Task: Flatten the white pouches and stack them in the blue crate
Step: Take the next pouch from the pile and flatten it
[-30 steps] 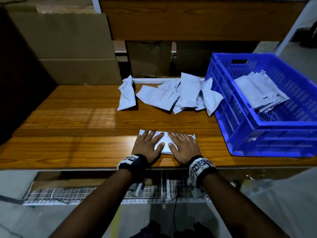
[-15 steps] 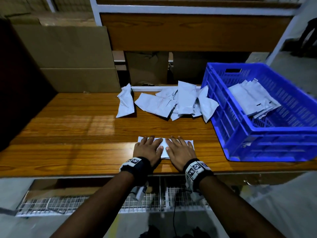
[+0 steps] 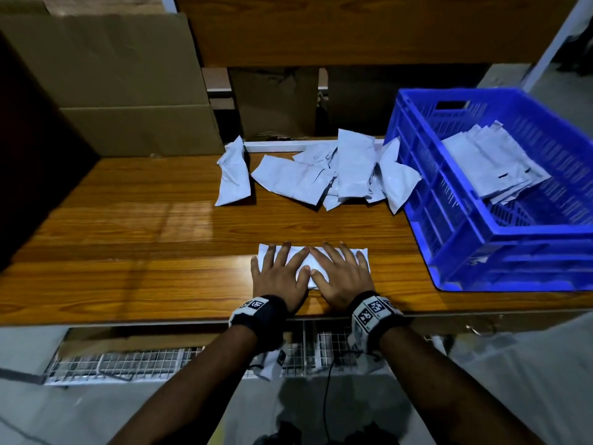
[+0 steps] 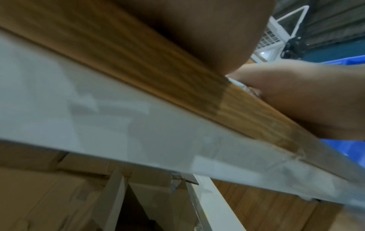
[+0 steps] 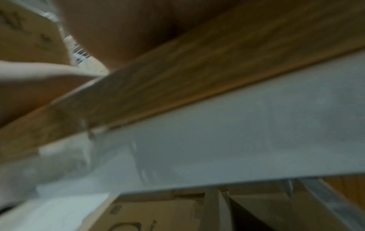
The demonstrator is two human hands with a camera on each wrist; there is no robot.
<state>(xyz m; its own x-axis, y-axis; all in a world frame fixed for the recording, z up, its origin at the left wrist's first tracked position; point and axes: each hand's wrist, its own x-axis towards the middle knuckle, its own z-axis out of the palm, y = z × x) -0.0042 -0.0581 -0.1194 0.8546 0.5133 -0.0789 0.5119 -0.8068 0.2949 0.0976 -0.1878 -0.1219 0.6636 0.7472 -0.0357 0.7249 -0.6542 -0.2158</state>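
Observation:
A white pouch (image 3: pixel 310 268) lies flat near the front edge of the wooden table (image 3: pixel 144 252). My left hand (image 3: pixel 279 273) and my right hand (image 3: pixel 340 273) press on it side by side, palms down, fingers straight and spread. A heap of crumpled white pouches (image 3: pixel 324 175) lies at the back of the table, with one more pouch (image 3: pixel 233 173) off to its left. The blue crate (image 3: pixel 500 245) stands at the right and holds a stack of flattened pouches (image 3: pixel 491 162). Both wrist views are blurred and show only the table edge (image 4: pixel 177 87) and palm undersides.
Large cardboard sheets (image 3: pixel 112 81) lean behind the table at the left. A wooden shelf board (image 3: pixel 353 30) overhangs the back. A white rail (image 3: pixel 288 146) runs along the table's far edge. A wire grid shelf (image 3: pixel 128 364) sits under the front edge.
My hands stay flat on the pouch; they have spread slightly apart along it. The head camera has shifted a little.

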